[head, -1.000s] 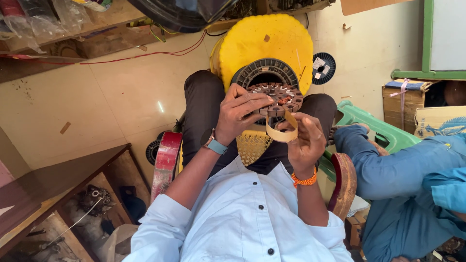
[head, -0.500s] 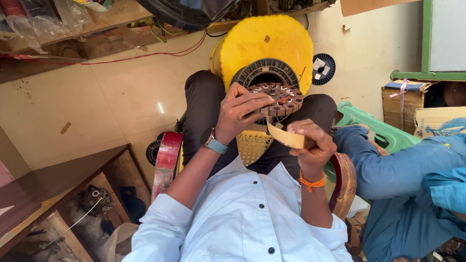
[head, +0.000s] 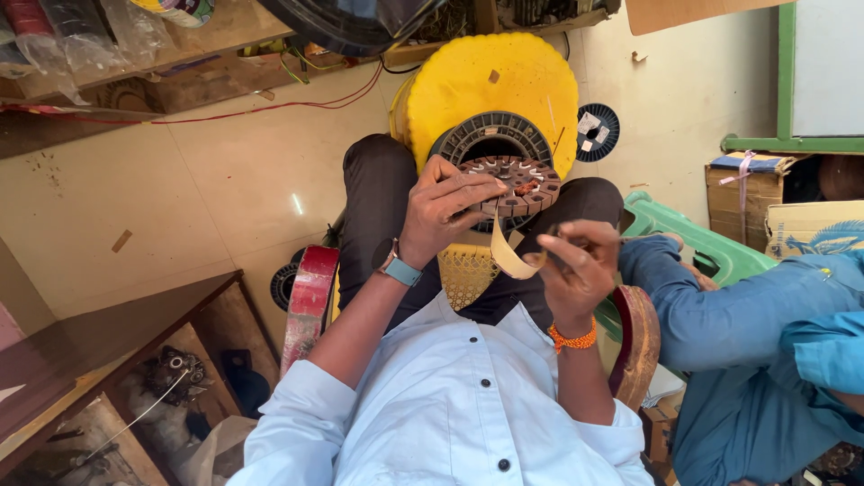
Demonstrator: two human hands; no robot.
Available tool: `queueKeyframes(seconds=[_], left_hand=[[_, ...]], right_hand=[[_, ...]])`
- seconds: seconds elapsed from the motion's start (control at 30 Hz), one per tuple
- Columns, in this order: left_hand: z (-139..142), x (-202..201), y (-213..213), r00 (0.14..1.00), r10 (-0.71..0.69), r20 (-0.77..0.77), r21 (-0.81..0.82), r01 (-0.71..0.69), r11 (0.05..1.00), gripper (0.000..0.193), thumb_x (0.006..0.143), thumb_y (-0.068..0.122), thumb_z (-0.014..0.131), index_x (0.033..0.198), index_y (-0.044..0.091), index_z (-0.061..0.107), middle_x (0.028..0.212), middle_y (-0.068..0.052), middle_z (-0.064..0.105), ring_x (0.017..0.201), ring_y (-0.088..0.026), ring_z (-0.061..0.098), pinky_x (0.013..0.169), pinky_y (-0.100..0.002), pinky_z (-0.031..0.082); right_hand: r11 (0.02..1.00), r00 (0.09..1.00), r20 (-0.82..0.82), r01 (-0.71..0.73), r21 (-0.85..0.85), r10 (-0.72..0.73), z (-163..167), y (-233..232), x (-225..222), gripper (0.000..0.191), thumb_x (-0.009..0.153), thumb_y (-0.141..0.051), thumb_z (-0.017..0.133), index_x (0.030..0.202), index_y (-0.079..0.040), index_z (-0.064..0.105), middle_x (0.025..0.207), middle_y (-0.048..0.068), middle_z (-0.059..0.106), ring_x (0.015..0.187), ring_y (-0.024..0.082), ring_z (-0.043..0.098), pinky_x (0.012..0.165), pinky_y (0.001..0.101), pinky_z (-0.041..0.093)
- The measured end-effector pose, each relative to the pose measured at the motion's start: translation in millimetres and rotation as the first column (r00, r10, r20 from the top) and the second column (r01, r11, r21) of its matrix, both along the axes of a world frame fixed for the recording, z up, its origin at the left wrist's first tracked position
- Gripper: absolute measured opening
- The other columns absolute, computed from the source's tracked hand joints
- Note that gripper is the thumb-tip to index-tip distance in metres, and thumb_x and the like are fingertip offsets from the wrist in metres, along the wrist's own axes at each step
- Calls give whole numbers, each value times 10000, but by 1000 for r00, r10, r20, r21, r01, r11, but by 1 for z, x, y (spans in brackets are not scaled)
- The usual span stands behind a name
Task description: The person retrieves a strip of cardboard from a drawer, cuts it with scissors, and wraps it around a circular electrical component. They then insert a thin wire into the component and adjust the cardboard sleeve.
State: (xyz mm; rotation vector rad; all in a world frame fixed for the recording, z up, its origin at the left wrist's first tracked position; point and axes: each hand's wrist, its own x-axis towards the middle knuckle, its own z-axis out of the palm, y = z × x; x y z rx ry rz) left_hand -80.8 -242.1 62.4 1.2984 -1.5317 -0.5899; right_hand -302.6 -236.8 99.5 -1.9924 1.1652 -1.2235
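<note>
My left hand [head: 445, 207], with a blue-strapped watch on its wrist, grips a round brown slotted motor stator [head: 520, 183] with a bit of copper winding in it, held over my lap. A beige paper strip [head: 504, 255] curves down from the stator to my right hand [head: 576, 268], which pinches the strip's lower end between the fingertips. There is an orange bracelet on the right wrist. Just behind the stator stands a black ribbed ring [head: 490, 137] against a yellow round stool [head: 490, 81].
A second person in blue clothes [head: 756, 315] sits close on my right, by a green plastic chair [head: 697, 243]. Cardboard boxes [head: 765, 202] stand at the right, a wooden shelf [head: 117, 360] with parts at the lower left, and a red curved piece [head: 310, 292] by my left knee.
The strip, looped near my right fingers a second ago, now hangs in one open curve from the stator. My right hand has turned slightly; the left hand stays on the stator.
</note>
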Motion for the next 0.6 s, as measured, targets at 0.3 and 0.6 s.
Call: queueKeyframes(seconds=[0.3,0.6], left_hand=[[-1,0,2,1000,-10,5,-7,10,1000,526,676,101,906,1173,206,772,1164,61,748,930,-195,565,856,-306,537],[5,2,-1,1000,-10,4,-5,10,1000,531,668,89,900,1171,204,776,1160,57,751,927,-197,564,858,-311,544]], right_hand=[[994,997,80,7,105,-15,1,0,-2,275,894,168,683,1111,2,717,984,133,720,822,164,741,600,216,557],[993,988,-116,112,44,-107,13,-7,6,317,824,77,863,1097,-5,725,989,126,739,795,148,682,607,251,464]])
